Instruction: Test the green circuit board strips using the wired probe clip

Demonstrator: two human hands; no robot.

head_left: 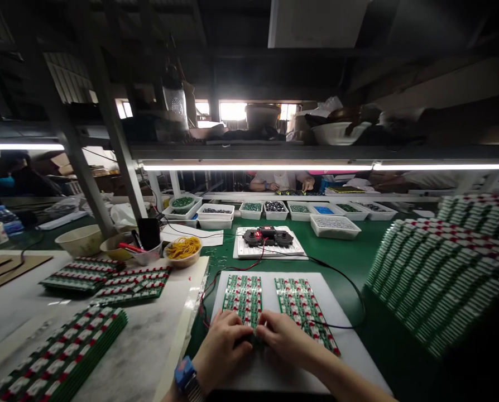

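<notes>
A green circuit board panel (243,293) with rows of white and red parts lies on a white foam mat (270,374). My left hand (226,343) is curled over its lower left edge, fingers bent around it, a blue wrist strap (185,373) on the wrist. At the lower right corner of that panel, my right hand (285,338) has its thumb and fingers pinched together. Whatever sits between those fingertips is hidden. A second circuit board panel (303,310) lies on the mat to the right, partly behind my right forearm, with a black cable across it.
Ahead stands a black device with a red display (268,237) on a white block, wired red and black. White bins (216,218) of small parts line the back. Stacked panels rise at right (442,279) and lie at left (65,357). A bowl holds yellow rubber bands (184,248). Another person (281,180) sits opposite.
</notes>
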